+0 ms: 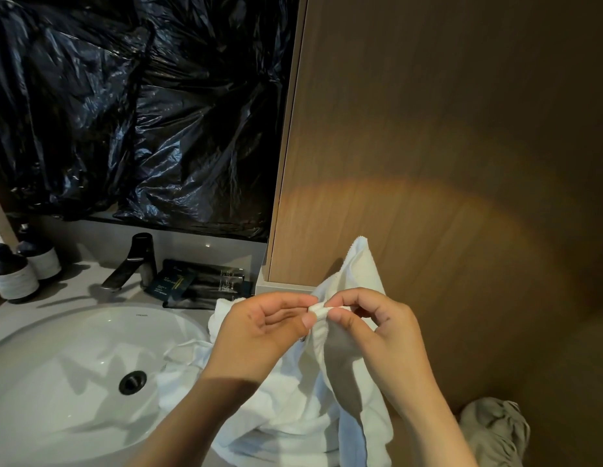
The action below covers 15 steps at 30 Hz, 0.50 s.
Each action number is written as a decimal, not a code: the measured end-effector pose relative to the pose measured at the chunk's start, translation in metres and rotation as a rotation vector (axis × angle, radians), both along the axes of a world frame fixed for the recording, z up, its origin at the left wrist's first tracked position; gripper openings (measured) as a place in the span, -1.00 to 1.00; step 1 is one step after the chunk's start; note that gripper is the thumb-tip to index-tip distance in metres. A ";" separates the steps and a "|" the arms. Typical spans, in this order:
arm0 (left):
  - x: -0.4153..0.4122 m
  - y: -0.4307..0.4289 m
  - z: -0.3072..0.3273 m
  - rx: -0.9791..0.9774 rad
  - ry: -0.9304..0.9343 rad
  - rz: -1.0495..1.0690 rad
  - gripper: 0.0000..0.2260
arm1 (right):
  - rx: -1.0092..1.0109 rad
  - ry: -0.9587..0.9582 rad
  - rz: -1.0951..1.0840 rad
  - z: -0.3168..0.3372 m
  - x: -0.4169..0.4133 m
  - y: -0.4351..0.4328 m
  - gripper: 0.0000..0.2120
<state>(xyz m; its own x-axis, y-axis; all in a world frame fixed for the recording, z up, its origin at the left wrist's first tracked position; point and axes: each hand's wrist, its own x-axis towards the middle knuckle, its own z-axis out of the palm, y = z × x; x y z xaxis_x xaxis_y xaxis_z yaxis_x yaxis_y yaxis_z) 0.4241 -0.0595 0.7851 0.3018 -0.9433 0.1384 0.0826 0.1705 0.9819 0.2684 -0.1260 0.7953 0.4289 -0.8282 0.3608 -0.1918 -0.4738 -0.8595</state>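
A white towel hangs bunched in front of me, partly draped over the right rim of the sink. My left hand pinches a small rolled edge of the towel between thumb and fingers. My right hand pinches the same rolled edge from the other side, fingertips almost touching the left ones. One corner of the towel sticks up against the wooden panel behind the hands.
A white oval sink with a dark drain lies at the lower left, a dark faucet behind it. Two dark pump bottles stand at far left. Dark sachets lie on the counter. Black plastic covers the wall; wooden panel at right.
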 end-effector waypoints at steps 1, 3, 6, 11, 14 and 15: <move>-0.001 0.000 0.000 -0.014 0.012 0.007 -0.80 | 0.008 -0.018 0.002 -0.001 0.001 0.000 -0.86; -0.004 -0.001 0.000 -0.027 -0.002 0.075 -0.80 | 0.012 -0.032 -0.001 -0.003 0.003 0.000 -0.86; -0.008 -0.002 0.000 -0.058 -0.049 0.160 -0.83 | -0.001 -0.012 -0.011 -0.005 0.006 -0.002 -0.86; -0.005 -0.003 0.000 -0.105 -0.051 0.190 -0.85 | -0.034 0.050 -0.008 -0.006 0.000 -0.011 -0.91; -0.001 -0.005 0.004 -0.113 -0.052 0.176 -0.85 | -0.062 0.104 0.048 -0.001 0.001 -0.015 -0.80; 0.001 -0.005 0.006 -0.121 -0.077 0.166 -0.84 | -0.078 0.136 0.078 0.001 0.002 -0.016 -0.76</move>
<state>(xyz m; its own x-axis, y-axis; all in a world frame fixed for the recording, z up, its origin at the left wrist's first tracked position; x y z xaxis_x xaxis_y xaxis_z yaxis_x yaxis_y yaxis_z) 0.4250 -0.0643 0.7909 0.4362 -0.8563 0.2765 -0.0306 0.2929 0.9556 0.2707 -0.1422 0.7968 0.5399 -0.7623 0.3568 -0.2638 -0.5559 -0.7883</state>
